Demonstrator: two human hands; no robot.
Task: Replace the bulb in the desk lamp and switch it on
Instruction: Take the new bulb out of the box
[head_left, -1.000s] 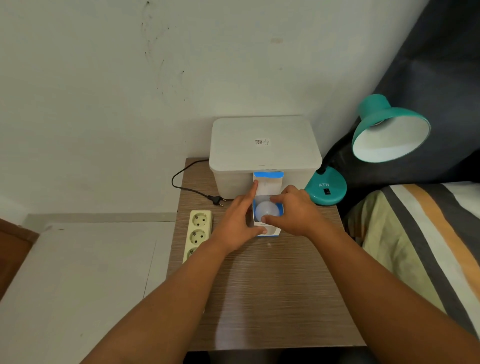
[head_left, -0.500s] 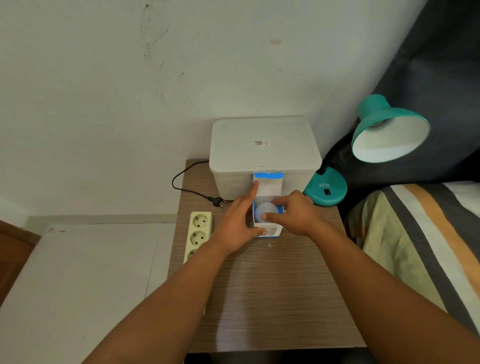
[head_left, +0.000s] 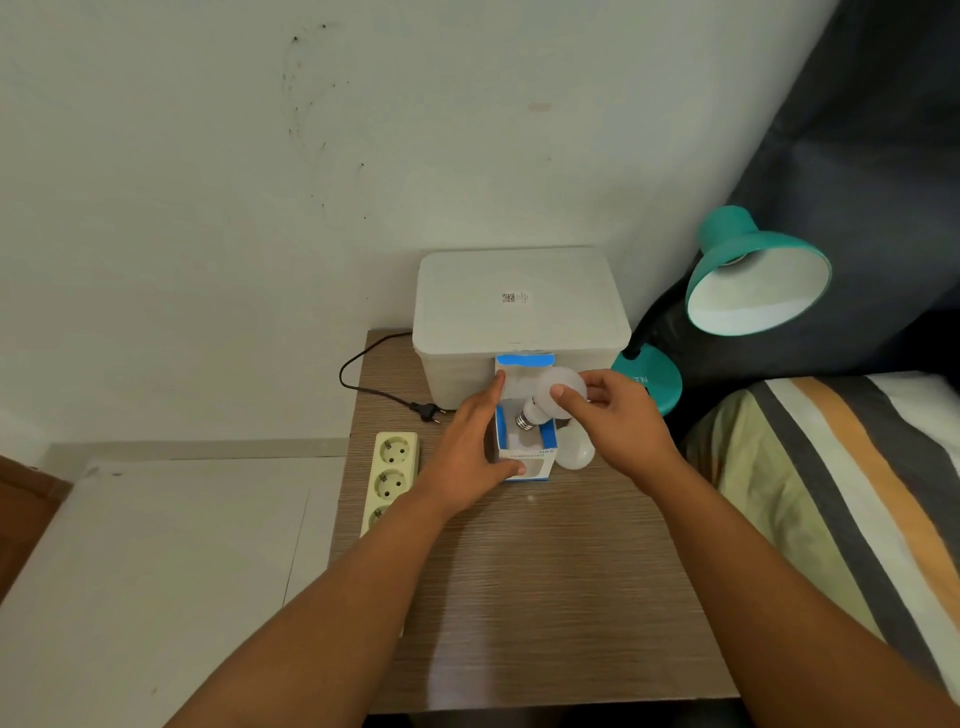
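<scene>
1. Right now the right hand is pinching a white LED bulb by its frosted dome, thumb in front and fingers behind, holding it tilted just above the open bulb carton, with the threaded metal base pointing down-left into the box mouth.
2. Meanwhile the left hand is cupping the carton's left side in a loose, wide grip, thumb along the front panel, and is pinning it to the wood-grain bedside table.
3. Judging by its look, the bulb is light, smooth and somewhat slippery; the dome is probably plastic, yet I would still be treating it as breakable. Gripping around the dome's widest part, as the hand is doing, is leaving the screw base free for the socket.
4. A 2nd white bulb is lying on the table just beside the carton's right wall, partly hidden under the right hand.
5. The carton is thin blue-and-white cardboard, flimsy, with its top flap standing open against a milky plastic storage box.
6. The teal desk lamp is standing at the table's right rear, its glossy bell shade showing no bulb inside that I can make out.
7. Its black 2-pin plug is lying unplugged near the cream power strip.
</scene>
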